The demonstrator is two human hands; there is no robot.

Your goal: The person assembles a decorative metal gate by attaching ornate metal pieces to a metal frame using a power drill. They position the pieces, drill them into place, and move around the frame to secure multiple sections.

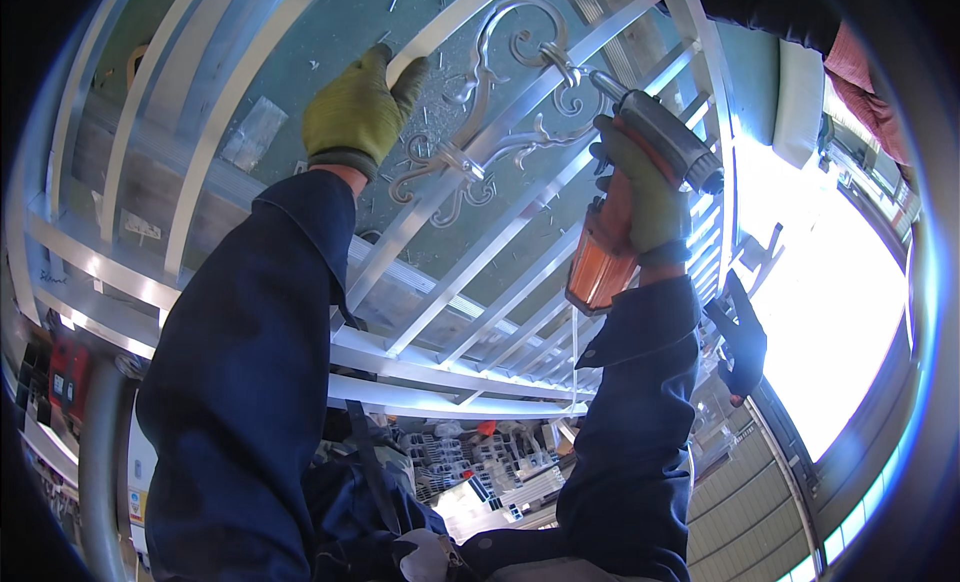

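Left hand [358, 110], gloved, fingers curled over a bar of the metal grille [480, 272], steadying it; right hand [640, 187] wrapped around orange power drill [630, 197], bit set against the far scroll ornament [490, 112], centre of grille.

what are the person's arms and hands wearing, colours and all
Both arms are in long, loose dark navy sleeves of a work jacket, creased at the elbows, with plain cuffs. The left hand and the right hand each wear an olive-yellow knitted work glove with a ribbed, darker wristband. No markings or badges show on the sleeves or gloves.
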